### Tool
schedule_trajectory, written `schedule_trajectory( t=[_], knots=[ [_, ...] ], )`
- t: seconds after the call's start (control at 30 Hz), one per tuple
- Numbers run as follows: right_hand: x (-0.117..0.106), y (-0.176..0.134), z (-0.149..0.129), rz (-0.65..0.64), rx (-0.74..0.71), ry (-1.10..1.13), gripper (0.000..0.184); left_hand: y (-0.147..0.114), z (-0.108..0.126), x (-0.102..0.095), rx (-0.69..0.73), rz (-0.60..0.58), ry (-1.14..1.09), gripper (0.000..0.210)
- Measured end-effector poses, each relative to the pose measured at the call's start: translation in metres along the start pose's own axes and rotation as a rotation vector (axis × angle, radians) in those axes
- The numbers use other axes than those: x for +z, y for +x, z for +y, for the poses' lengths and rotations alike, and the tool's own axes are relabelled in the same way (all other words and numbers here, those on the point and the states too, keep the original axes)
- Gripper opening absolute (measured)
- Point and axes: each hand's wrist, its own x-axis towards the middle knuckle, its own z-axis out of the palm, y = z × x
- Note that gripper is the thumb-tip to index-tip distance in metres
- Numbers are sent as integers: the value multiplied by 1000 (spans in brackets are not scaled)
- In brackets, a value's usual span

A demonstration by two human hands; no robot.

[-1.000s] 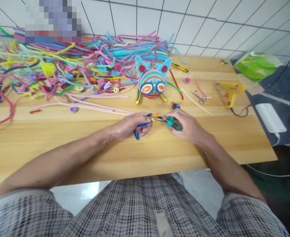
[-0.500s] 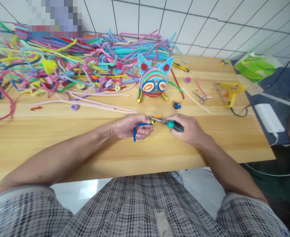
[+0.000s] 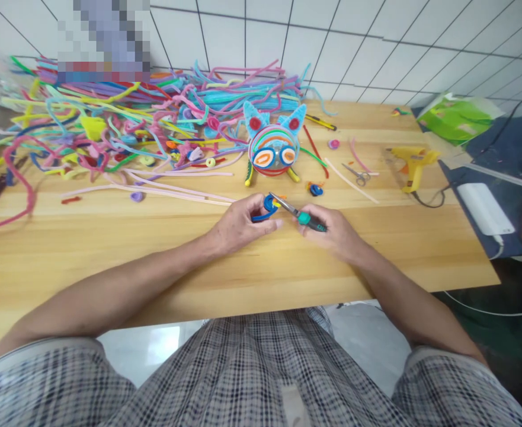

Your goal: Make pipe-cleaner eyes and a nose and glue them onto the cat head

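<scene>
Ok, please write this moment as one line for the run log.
left hand: pinches blue pipe cleaner coil | right hand: grips pliers, tips at coil | wooden table: pipe cleaner cat figure behind hands

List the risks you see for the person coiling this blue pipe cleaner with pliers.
1. The pliers tips sit right beside the left hand fingers pinching the blue coil; a slip could nip them.
2. The coil is held only at the plier tips, so it may spring loose and unwind.
3. The glue gun stands near, its cord trailing; a right hand reach might snag it.
</scene>
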Motion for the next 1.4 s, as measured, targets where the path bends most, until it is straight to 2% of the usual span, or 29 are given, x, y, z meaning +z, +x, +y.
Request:
schedule_trajectory(
  t=[0.07, 0.17, 0.3, 0.43, 0.53, 0.57, 0.63, 0.7, 0.73, 0.77, 0.8, 0.83, 0.9, 0.97, 1.07, 1.23, 1.3, 1.4],
  knots=[
    [3, -1, 0, 18, 5, -20, 14, -2, -4, 2, 39, 109, 106, 40],
    [7, -1, 1, 42, -8, -52, 13, -4, -6, 0, 82, 133, 185, 38],
    [10, 0, 10, 106, -139, -155, 12, -6, -1, -3, 77, 85, 165, 33],
    [9, 1, 21, 203, -349, -322, 23, -7, -2, -6, -45, -26, 23, 35],
    [7, -1, 24, 216, -377, -398, 26, -4, -4, -8, -111, -93, -58, 38],
    [6, -2, 23, 209, -360, -411, 25, -3, -5, -9, -102, -73, -45, 39],
    [5, -3, 21, 200, -300, -416, 22, -2, -2, -10, -10, 71, 51, 36],
    [4, -4, 19, 209, -240, -401, 21, -4, 5, -10, 168, 299, 199, 29],
    [4, -4, 18, 220, -216, -387, 21, -6, 10, -10, 254, 379, 267, 28],
    [4, -4, 18, 236, -196, -373, 21, -9, 15, -9, 311, 405, 318, 28],
    [4, -4, 17, 252, -178, -361, 21, -12, 20, -7, 323, 365, 340, 31],
    [4, -4, 16, 266, -163, -351, 22, -16, 24, -4, 272, 261, 329, 38],
    [4, -5, 15, 282, -145, -337, 22, -22, 28, 2, 51, 10, 227, 54],
    [6, -7, 12, 280, -147, -332, 23, -23, 27, 7, -164, -136, 84, 58],
    [11, -10, 9, 252, -193, -348, 24, -19, 17, 11, -260, -86, -76, 62],
    [21, -13, 8, 209, -256, -418, 25, -11, 4, 9, -168, 79, -88, 61],
    [22, -12, 9, 189, -249, -430, 27, -10, 1, 7, -114, 90, -48, 55],
    [20, -11, 10, 160, -231, -411, 27, -9, -4, 5, -62, 41, 8, 47]
  ],
)
